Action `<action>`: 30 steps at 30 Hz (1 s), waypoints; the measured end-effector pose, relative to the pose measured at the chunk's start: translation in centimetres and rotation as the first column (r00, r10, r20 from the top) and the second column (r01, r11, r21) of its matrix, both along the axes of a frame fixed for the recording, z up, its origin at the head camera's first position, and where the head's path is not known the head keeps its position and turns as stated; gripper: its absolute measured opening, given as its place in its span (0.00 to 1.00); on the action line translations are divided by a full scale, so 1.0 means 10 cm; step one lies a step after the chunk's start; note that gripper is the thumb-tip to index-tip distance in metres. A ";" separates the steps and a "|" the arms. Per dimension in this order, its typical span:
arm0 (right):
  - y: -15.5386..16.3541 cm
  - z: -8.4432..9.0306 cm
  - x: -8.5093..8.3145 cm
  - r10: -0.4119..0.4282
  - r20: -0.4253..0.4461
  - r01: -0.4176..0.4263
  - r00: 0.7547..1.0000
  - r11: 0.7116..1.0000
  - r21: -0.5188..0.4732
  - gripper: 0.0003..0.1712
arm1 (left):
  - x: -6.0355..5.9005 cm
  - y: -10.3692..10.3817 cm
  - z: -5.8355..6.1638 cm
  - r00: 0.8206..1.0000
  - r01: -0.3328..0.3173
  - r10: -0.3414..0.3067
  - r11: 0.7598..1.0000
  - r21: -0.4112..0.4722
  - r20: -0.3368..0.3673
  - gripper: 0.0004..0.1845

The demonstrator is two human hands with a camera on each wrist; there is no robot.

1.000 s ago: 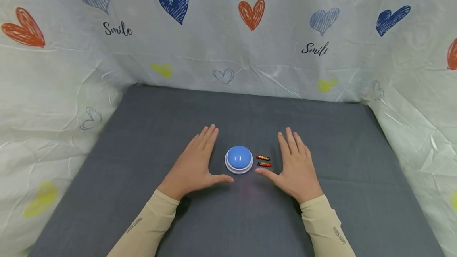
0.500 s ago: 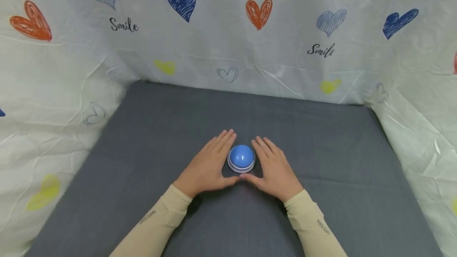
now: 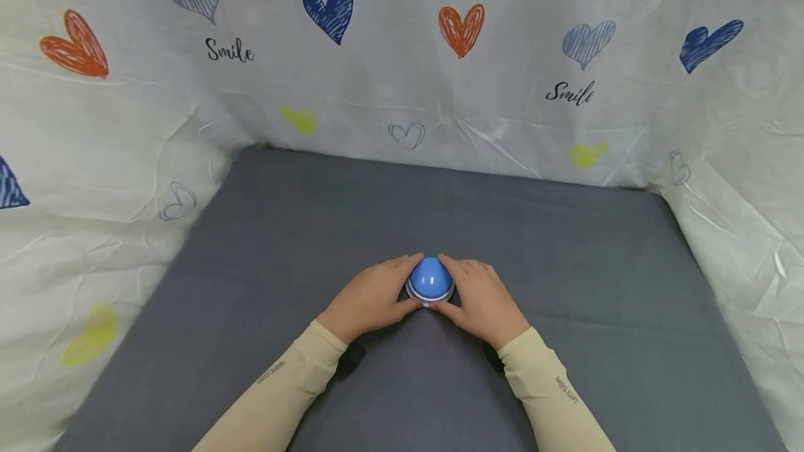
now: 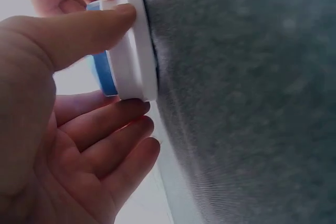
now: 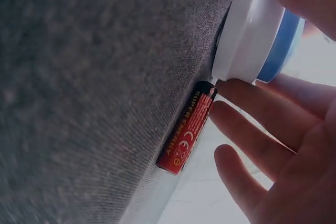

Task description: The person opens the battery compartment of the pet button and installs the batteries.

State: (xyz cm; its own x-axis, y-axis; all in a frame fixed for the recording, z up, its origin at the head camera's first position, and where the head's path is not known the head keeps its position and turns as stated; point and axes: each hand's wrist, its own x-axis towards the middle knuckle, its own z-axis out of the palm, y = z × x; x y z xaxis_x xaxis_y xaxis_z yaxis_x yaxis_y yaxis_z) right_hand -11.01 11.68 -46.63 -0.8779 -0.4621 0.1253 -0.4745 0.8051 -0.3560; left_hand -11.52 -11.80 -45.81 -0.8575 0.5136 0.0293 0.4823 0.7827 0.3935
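Since the earlier head frames, both hands had closed in from flat, spread positions on the counter (image 3: 565, 243) and now curled around the blue dome light (image 3: 430, 277); the batteries that had lain to its right were covered by the right hand in the head view.

The blue dome light sat near the middle of the grey counter, dome up, on its white base (image 4: 131, 51). The hands were placed on opposite sides, which appears to steady the unit from both directions.

Left hand (image 3: 370, 295): the grip was partly closed. The thumb (image 4: 79, 30) pressed the rim of the white base, and the fingers (image 4: 100, 124) curved around the far side, touching its lower edge.

Right hand (image 3: 480, 298): the grip was likewise partly closed. The thumb lay across the top of the white base, and the fingers (image 5: 252, 124) curved under the far side, the nearest one at the base edge. One red battery (image 5: 187, 128) lay on the counter just beside the base, one end touching or nearly touching it, beneath these fingers. A second battery was not visible in the current frames.

Heart-printed sheeting (image 3: 402, 89) enclosed the counter on three sides.
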 end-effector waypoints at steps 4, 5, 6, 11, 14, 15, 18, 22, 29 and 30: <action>-0.01 0.00 0.01 -0.005 0.032 0.006 0.999 1.000 -0.030 0.46 | -0.01 0.00 -0.01 0.999 -0.011 0.010 1.000 0.025 0.035 0.43; -0.01 -0.01 0.01 -0.005 0.037 0.006 0.999 0.999 -0.034 0.46 | -0.01 -0.01 -0.01 0.999 -0.013 0.011 0.999 0.035 0.042 0.43; -0.01 -0.01 0.01 -0.006 0.041 0.007 0.999 0.999 -0.038 0.46 | -0.01 -0.01 -0.01 0.999 -0.013 0.011 0.999 0.042 0.047 0.43; -0.01 0.01 0.02 -0.006 0.055 0.009 0.998 0.998 -0.058 0.47 | -0.04 -0.05 -0.02 0.995 -0.013 0.002 0.994 0.105 0.099 0.41; 0.00 0.02 0.02 0.010 0.066 -0.005 0.998 0.997 -0.080 0.51 | -0.07 -0.07 -0.01 0.988 -0.024 0.000 0.988 0.150 0.157 0.42; 0.01 0.02 0.02 0.018 0.067 -0.012 0.998 0.996 -0.085 0.52 | -0.08 -0.07 -0.01 0.984 -0.030 0.000 0.986 0.163 0.176 0.42; 0.02 0.03 0.01 0.038 0.062 -0.033 0.997 0.995 -0.090 0.53 | -0.11 -0.09 0.01 0.976 -0.044 0.003 0.983 0.181 0.217 0.43; 0.03 0.03 -0.01 0.043 0.032 -0.040 0.999 0.996 -0.086 0.46 | -0.13 -0.12 0.03 0.971 -0.046 -0.001 0.981 0.190 0.239 0.42; 0.04 0.01 -0.02 0.018 -0.033 -0.022 0.999 0.992 -0.126 0.39 | -0.14 -0.14 0.05 0.960 -0.066 -0.006 0.967 0.248 0.280 0.39; 0.04 0.00 -0.02 0.013 -0.042 -0.019 0.999 0.991 -0.133 0.39 | -0.14 -0.14 0.06 0.958 -0.072 -0.006 0.962 0.263 0.287 0.38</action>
State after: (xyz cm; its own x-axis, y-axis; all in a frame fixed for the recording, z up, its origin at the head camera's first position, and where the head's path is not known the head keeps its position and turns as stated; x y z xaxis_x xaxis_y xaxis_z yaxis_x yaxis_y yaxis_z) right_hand -11.23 12.08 -46.59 -0.8635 -0.4527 0.2223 -0.5032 0.7437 -0.4401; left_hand -12.89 -13.18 -45.24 -0.8666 0.4918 -0.0840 0.2964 0.6429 0.7063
